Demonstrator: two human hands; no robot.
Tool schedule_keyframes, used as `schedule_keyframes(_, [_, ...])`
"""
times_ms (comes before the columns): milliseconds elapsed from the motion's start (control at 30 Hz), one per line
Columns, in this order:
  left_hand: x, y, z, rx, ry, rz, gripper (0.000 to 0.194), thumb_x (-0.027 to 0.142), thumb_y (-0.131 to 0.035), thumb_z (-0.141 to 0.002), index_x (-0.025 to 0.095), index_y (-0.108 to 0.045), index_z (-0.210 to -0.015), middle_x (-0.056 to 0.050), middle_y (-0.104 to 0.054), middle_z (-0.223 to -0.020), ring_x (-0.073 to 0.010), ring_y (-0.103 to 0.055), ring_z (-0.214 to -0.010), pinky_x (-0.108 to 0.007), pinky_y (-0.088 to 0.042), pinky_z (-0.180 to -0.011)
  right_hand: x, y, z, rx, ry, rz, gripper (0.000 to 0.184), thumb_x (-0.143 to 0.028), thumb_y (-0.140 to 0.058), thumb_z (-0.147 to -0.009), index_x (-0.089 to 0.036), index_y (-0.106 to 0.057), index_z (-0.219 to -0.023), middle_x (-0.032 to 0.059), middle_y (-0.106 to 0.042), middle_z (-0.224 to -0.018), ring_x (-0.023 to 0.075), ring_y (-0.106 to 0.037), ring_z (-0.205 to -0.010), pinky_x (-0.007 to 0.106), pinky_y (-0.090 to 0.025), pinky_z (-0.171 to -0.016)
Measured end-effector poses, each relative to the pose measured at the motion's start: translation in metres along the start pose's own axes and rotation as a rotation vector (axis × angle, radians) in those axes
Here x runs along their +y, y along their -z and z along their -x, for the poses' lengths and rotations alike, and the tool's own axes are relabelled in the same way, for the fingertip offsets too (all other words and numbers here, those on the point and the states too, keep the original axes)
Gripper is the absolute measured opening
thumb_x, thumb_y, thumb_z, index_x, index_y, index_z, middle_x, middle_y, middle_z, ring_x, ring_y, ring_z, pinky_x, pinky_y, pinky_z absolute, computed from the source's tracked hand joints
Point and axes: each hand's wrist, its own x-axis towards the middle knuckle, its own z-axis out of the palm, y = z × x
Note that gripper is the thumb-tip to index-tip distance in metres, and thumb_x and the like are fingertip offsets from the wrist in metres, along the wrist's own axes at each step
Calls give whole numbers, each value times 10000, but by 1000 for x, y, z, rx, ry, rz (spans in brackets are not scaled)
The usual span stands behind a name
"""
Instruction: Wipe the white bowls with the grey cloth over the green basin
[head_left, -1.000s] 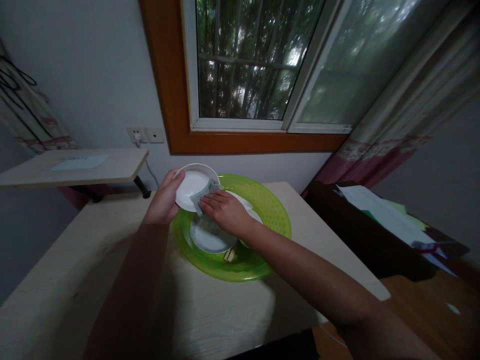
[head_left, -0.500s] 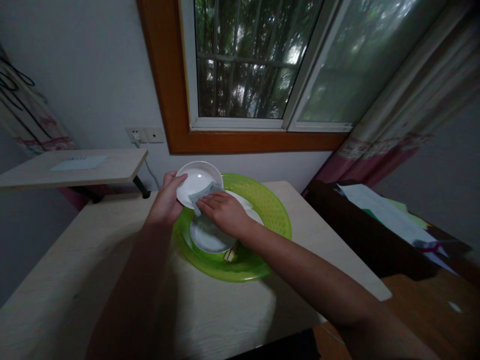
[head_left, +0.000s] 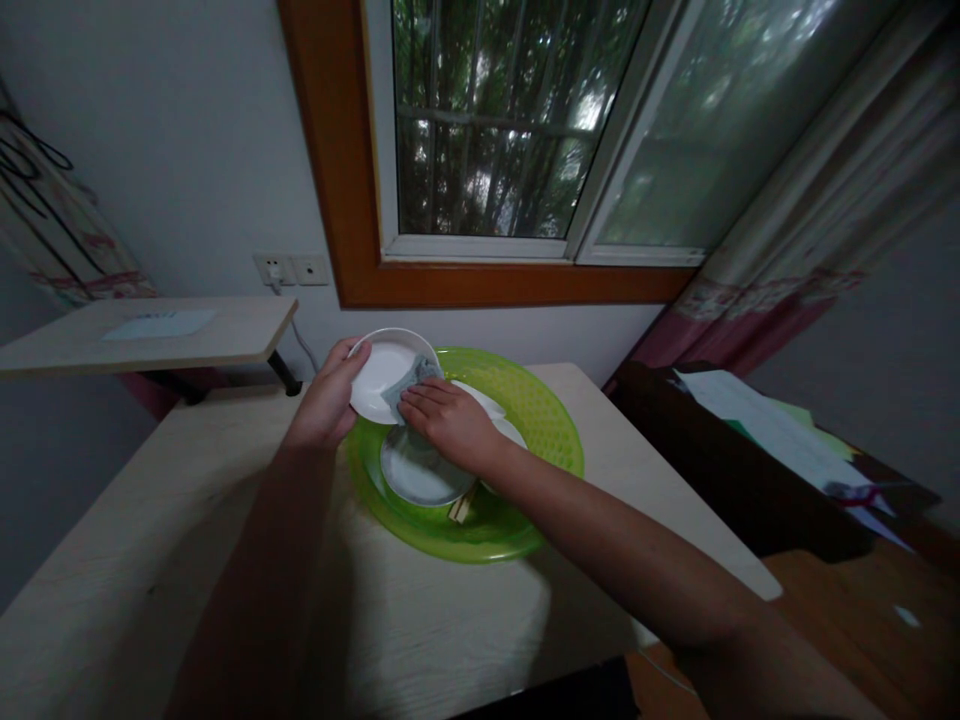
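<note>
My left hand point(head_left: 326, 400) grips the left rim of a small white bowl point(head_left: 379, 368), tilted toward me above the left edge of a green plastic basin point(head_left: 540, 420). My right hand point(head_left: 450, 420) presses a grey-green sponge cloth point(head_left: 409, 382) with closed fingers against the bowl's inside. In the basin below lies a white plate point(head_left: 416, 475), with other white dishes partly hidden behind my right hand. Wooden chopstick ends point(head_left: 459, 510) stick out under the plate.
The basin sits on a pale wooden table point(head_left: 225, 560) below a window. A low side shelf point(head_left: 150, 335) stands at the left. A dark cabinet with papers point(head_left: 757, 440) is at the right, and a curtain hangs above it.
The bowl tipped up slightly and came back down. My right hand slid the sponge a little across the bowl's inside. Both hands stay over the basin.
</note>
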Motion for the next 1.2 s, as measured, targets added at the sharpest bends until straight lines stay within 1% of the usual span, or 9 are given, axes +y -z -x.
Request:
schedule_keyframes(133, [-8, -12, 1, 44, -42, 65, 411, 447, -829, -807, 209, -607, -1059, -46, -693, -927, -240, -707, -957, -328, -574, -820, 0, -1, 1, 4, -52, -18, 295, -114, -587, -1033, -98, -698, -1305, 199, -723, -1347, 272, -690, -1268, 482, -520, -1129])
schedule_keyframes(300, [-11, -25, 8, 54, -77, 103, 404, 460, -809, -835, 230, -586, -1082, -34, -686, -958, -222, -697, -991, -311, -571, -843, -2, 1, 0, 35, -58, -16, 338, -110, -552, -1047, -91, -665, -1366, 193, -687, -1413, 273, -670, -1311, 479, -520, -1145])
schedule_keyframes(400, [-11, -28, 11, 50, -71, 120, 410, 465, -808, -838, 238, -576, -1088, -29, -681, -975, -212, -690, -987, -306, -562, -850, -2, 2, -1, 56, -70, -50, 382, -108, -547, -1050, -129, -632, -1422, 171, -629, -1497, 262, -611, -1391, 481, -502, -1168])
schedule_keyframes(533, [-11, -26, 10, 40, -79, 120, 427, 478, -819, -826, 239, -575, -1083, -21, -674, -990, -191, -677, -974, -294, -548, -860, -3, 4, -2, 66, -87, -68, 385, -104, -552, -1048, -153, -636, -1420, 154, -585, -1548, 259, -545, -1459, 488, -483, -1183])
schedule_keyframes(733, [-11, -24, 8, 66, -63, 130, 426, 446, -818, -833, 239, -556, -1098, -27, -686, -989, -210, -692, -994, -310, -563, -854, -3, 8, -4, 23, -114, 18, 267, -133, -579, -1047, -119, -711, -1280, 157, -695, -1416, 261, -699, -1258, 450, -534, -1110])
schedule_keyframes(900, [-9, -23, 8, 82, -66, 119, 399, 419, -802, -846, 232, -559, -1102, -31, -699, -978, -215, -706, -991, -321, -570, -861, -2, 10, -5, 10, -149, 59, 220, -141, -601, -1036, -113, -742, -1202, 157, -756, -1301, 265, -719, -1212, 457, -514, -1133])
schedule_keyframes(1000, [-5, -19, 7, 75, -42, 97, 408, 343, -825, -808, 230, -573, -1108, -36, -705, -983, -218, -707, -967, -325, -566, -848, -3, 12, -4, -1, -166, 69, 233, -131, -599, -1032, -108, -743, -1214, 164, -751, -1307, 269, -710, -1231, 461, -510, -1139])
schedule_keyframes(1100, [1, -13, 6, 19, -7, 56, 484, 214, -832, -743, 224, -608, -1172, -48, -710, -1069, -207, -695, -954, -305, -549, -830, -2, 11, -3, -7, -145, 78, 244, -136, -603, -1032, -105, -747, -1227, 158, -754, -1304, 268, -704, -1242, 452, -511, -1141])
schedule_keyframes(1200, [9, -6, 6, -13, 9, 13, 530, 178, -816, -721, 214, -635, -1219, -67, -706, -1144, -206, -684, -961, -295, -536, -818, 1, 9, 0, 13, -102, 72, 241, -149, -603, -1036, -113, -757, -1217, 155, -757, -1300, 265, -687, -1269, 463, -502, -1155])
